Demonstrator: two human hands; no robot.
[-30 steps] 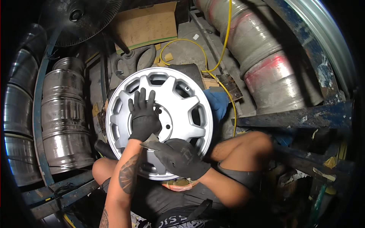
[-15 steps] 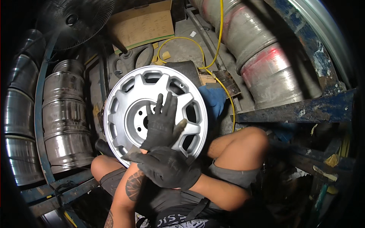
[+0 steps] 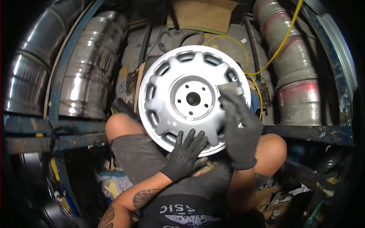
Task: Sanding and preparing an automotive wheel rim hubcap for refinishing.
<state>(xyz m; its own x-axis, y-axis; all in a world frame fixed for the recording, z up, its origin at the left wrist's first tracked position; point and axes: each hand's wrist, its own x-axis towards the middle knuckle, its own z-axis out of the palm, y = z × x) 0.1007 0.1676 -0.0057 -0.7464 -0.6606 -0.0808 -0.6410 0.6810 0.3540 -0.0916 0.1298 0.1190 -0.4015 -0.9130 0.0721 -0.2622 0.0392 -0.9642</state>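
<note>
A silver alloy wheel point(image 3: 163, 110) rests face up in front of me, close to my lap, with a round centre hole and bolt holes around it. My left hand point(image 3: 183, 156), in a dark grey glove, lies with spread fingers on the wheel's near edge. On the right side, my gloved right hand point(image 3: 242, 131), blurred by motion, pinches a small flat grey-tan sheet point(image 3: 229, 89) against the spoke area. The sheet looks like an abrasive pad, but its exact kind cannot be made out.
Stacked metal wheel barrels point(image 3: 91, 72) stand at left, and more with red marks point(image 3: 298, 91) at right. Blue steel frames point(image 3: 304, 133) flank me. A yellow hose point(image 3: 279, 49) winds behind the wheel. A cardboard sheet point(image 3: 201, 15) and a fan base point(image 3: 178, 40) lie beyond.
My left hand has drawn back from the wheel's middle to its near edge. My right hand has uncrossed from under it and moved right onto the wheel with the sheet. The view has shifted.
</note>
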